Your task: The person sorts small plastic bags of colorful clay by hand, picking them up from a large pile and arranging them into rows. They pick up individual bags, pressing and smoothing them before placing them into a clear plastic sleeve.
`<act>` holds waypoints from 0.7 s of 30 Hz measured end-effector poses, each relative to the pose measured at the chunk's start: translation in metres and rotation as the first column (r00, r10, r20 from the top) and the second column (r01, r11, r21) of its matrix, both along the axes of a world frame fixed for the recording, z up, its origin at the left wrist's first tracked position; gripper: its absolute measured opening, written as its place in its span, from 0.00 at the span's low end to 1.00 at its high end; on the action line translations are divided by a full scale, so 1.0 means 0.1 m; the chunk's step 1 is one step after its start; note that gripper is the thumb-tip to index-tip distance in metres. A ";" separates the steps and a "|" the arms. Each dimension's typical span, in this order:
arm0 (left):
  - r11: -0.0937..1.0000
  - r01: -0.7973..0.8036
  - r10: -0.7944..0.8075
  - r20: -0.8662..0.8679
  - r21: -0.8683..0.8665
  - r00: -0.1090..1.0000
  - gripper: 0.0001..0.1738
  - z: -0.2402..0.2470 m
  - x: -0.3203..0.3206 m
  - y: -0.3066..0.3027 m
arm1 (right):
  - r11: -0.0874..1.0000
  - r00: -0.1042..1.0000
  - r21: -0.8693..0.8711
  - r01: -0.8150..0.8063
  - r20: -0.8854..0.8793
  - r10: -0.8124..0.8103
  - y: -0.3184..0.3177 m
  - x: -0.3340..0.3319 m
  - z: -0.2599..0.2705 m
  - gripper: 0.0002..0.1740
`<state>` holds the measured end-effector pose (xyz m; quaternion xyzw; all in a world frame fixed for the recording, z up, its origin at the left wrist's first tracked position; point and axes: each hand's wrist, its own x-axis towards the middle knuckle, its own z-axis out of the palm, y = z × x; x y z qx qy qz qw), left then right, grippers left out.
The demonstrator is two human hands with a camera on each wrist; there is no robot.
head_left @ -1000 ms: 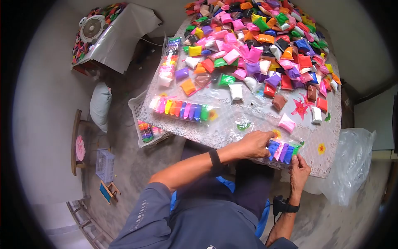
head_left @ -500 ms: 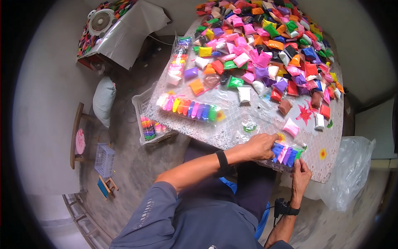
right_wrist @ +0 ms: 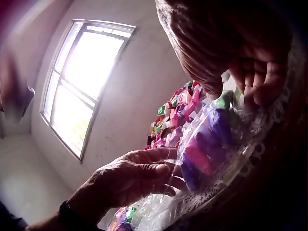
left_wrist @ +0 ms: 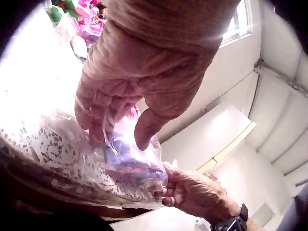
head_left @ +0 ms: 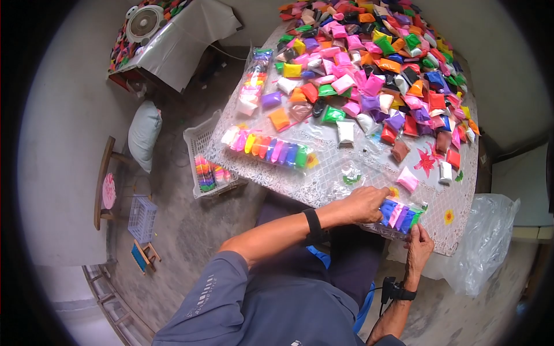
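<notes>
A clear bag (head_left: 398, 217) with a row of blue, pink, purple and green packets lies at the table's near edge. At its left end, my left hand (head_left: 365, 205) touches the bag with fingers extended; in the left wrist view its thumb stands apart from the fingers, and plastic partly covers them. My right hand (head_left: 419, 249) pinches the bag's right end beside the green packet, thumb on top. The right wrist view shows the bagged packets (right_wrist: 204, 149) between the left hand (right_wrist: 130, 178) and right hand (right_wrist: 231, 53).
A large heap of coloured packets (head_left: 369, 63) covers the far table. Two filled bags lie left, one near (head_left: 268, 148), one farther back (head_left: 254, 83). A pink packet (head_left: 408, 179) lies just beyond the hands. A white crate (head_left: 202, 144) stands on the floor; clear plastic (head_left: 485, 242) hangs right.
The head view has shifted, so the table and hands appear slightly farther right and lower. Both hands stay at the same ends of the bag, with little visible movement.
</notes>
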<state>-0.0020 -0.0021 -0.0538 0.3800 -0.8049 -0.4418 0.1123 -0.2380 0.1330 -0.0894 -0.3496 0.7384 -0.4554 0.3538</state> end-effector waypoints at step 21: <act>1.000 0.002 0.000 0.049 -0.032 0.999 0.36 0.13 0.08 -0.03 | 0.992 0.990 -0.007 0.123 0.064 -0.122 0.13 0.12 0.08 0.25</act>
